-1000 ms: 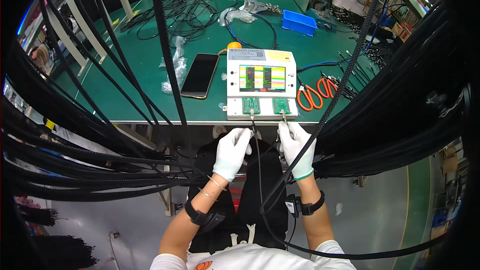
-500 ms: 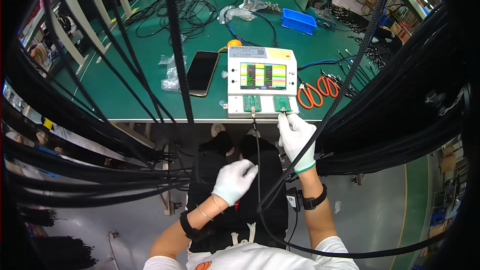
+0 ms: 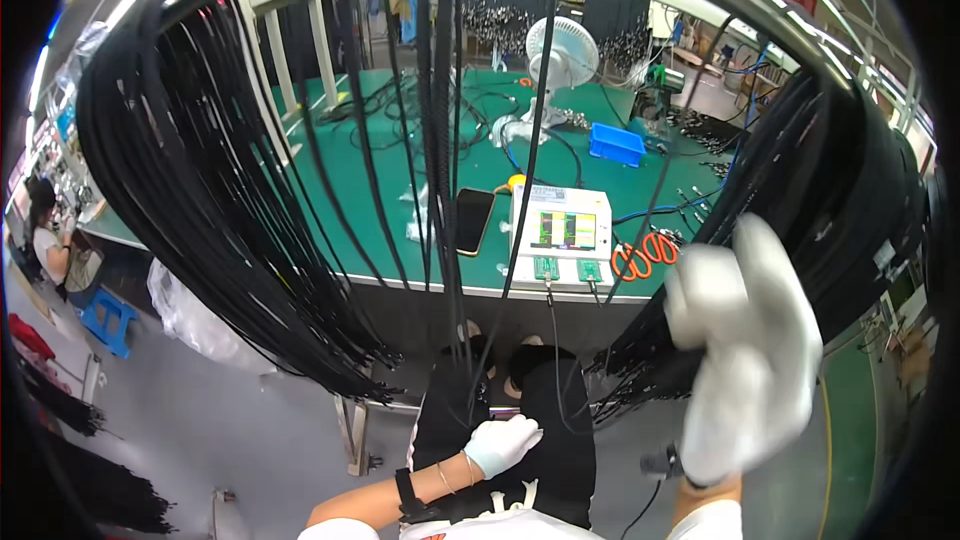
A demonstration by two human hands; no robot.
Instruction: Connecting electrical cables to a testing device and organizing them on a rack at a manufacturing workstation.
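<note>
My right hand (image 3: 745, 350), in a white glove, is raised close in front of the hanging cables on the right. Motion smears its fingers, so whether it holds anything cannot be made out. Over my lap rests my gloved left hand (image 3: 505, 445), its fingers curled together with nothing visible in them. A white tester box (image 3: 562, 223) with a lit screen stands at the table's front edge. Two small green circuit boards sit on its lower ledge, the left board (image 3: 545, 267) and the right board (image 3: 589, 269). A black cable (image 3: 556, 340) hangs down from the left one, and a dark lead is at the right one.
Thick bundles of black cables hang at left (image 3: 220, 180) and right (image 3: 850, 190), with single strands crossing the middle. On the green table (image 3: 620, 185) are a phone (image 3: 475, 221), orange-handled scissors (image 3: 660, 248), a blue tray (image 3: 616, 145) and a fan (image 3: 562, 52). A person sits far left.
My right hand has left the right circuit board and swung up and to the right. The view has tilted up, showing the overhead rail. My left hand stays over my lap.
</note>
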